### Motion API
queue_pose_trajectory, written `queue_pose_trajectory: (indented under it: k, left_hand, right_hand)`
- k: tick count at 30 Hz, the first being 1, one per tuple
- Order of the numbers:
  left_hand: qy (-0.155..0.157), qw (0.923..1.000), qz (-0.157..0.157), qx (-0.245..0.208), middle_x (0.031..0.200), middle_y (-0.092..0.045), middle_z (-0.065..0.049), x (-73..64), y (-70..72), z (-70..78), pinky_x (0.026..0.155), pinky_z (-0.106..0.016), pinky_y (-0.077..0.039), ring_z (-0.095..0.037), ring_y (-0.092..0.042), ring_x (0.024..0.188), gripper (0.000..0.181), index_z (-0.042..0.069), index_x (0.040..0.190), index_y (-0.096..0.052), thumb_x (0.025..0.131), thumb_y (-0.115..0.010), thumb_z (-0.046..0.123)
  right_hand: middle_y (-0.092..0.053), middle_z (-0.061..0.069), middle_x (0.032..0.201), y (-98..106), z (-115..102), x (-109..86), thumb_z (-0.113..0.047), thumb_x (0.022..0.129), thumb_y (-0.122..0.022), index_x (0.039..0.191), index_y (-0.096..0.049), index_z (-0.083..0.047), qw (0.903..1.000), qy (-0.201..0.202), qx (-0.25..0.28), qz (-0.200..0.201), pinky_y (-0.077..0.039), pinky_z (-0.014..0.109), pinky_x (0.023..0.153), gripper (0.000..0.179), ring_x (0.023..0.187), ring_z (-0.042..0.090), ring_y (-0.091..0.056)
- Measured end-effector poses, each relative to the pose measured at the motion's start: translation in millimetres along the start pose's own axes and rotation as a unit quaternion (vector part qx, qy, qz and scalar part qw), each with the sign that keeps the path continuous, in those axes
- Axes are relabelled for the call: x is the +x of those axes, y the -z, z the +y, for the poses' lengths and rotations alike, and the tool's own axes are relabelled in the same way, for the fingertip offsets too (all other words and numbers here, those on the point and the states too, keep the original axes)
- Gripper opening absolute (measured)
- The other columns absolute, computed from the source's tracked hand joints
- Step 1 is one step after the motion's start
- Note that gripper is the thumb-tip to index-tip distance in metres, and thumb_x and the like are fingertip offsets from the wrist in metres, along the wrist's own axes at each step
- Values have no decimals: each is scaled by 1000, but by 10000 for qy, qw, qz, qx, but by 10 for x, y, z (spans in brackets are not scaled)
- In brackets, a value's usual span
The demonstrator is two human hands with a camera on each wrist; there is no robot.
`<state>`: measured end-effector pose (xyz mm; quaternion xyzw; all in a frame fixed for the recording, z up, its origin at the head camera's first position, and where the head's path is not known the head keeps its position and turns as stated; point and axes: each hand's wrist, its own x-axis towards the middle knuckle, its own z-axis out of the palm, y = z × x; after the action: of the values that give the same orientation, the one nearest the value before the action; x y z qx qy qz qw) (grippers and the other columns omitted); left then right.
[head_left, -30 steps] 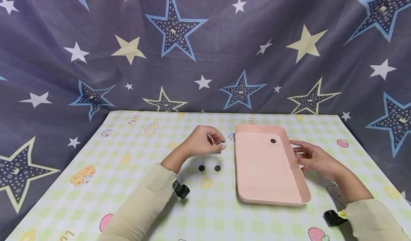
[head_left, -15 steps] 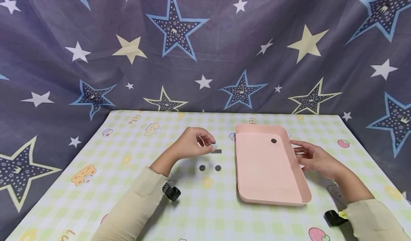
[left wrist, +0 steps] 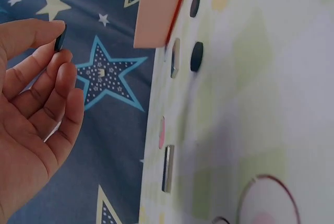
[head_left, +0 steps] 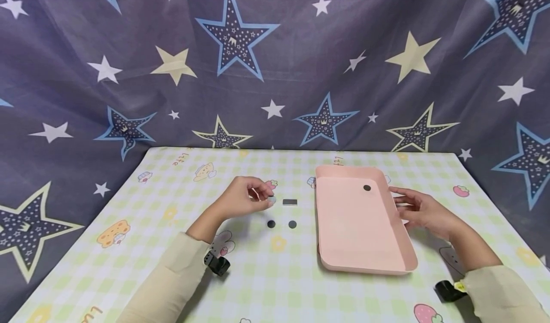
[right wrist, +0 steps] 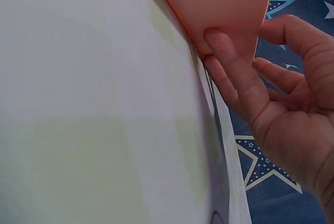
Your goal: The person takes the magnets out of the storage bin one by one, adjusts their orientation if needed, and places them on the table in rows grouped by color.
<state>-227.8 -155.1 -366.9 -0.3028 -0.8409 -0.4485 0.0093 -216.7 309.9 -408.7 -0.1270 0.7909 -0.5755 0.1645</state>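
My left hand [head_left: 248,198] pinches a small dark flat piece [left wrist: 60,38] between thumb and fingertips, raised above the table; its exact shape is hard to tell edge-on. Just right of that hand lies a dark rectangular piece [head_left: 290,202] with a silvery edge. Two black round discs [head_left: 292,224] lie side by side nearer the front. The left wrist view also shows another rectangular piece [left wrist: 167,168], which the hand hides from the head view. Against the outer right wall of a pink tray [head_left: 361,227], my right hand [head_left: 425,214] rests its extended fingers.
One black disc [head_left: 367,188] sits inside the tray near its far right corner. A checked cloth [head_left: 172,265] with printed cartoons covers the table. Behind the far edge hangs a dark curtain [head_left: 275,79] with stars.
My left hand has drawn leftward with the small dark piece still pinched, uncovering the rectangular piece on the table. The right hand and the tray stay where they were.
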Motion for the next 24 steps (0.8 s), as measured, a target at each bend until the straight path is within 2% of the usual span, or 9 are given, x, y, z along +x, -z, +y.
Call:
queue_pose_trajectory:
  k: [6,14,18,24]
  left_hand:
    - [204,9997,18,135,76,-67,0,-70,14,-76,67,-33,-54,-16,-62,69,11,4,88,-74,79,-80,7]
    - [253,9994,-128,208,77,-67,3,-172,63,-204,67,-32,-55,-14,-63,70,9,8,88,-74,80,-78,7]
    - [468,9985,-227,170,76,-67,3,-226,97,-247,69,-35,-55,-15,-63,71,9,8,89,-74,80,-78,7]
    - [768,9956,-525,93,80,-69,3,-285,138,-316,70,-33,-54,-16,-63,73,9,9,89,-75,81,-78,8]
  right_hand:
    - [-39,37,138,-2,-11,-21,-8,96,-61,151,-22,5,10000,65,30,4,-58,43,73,68,101,12,-63]
    - [-39,37,138,-6,1,-21,-7,96,-60,151,-22,5,9999,85,68,-21,-58,44,73,68,101,12,-63]
    - [-40,36,137,-8,8,-18,-7,96,-60,151,-23,5,9999,85,88,-18,-58,44,73,67,101,12,-63]
    - [-41,35,137,-5,3,-25,-6,96,-60,151,-24,4,9998,152,111,-49,-58,44,72,66,102,13,-63]
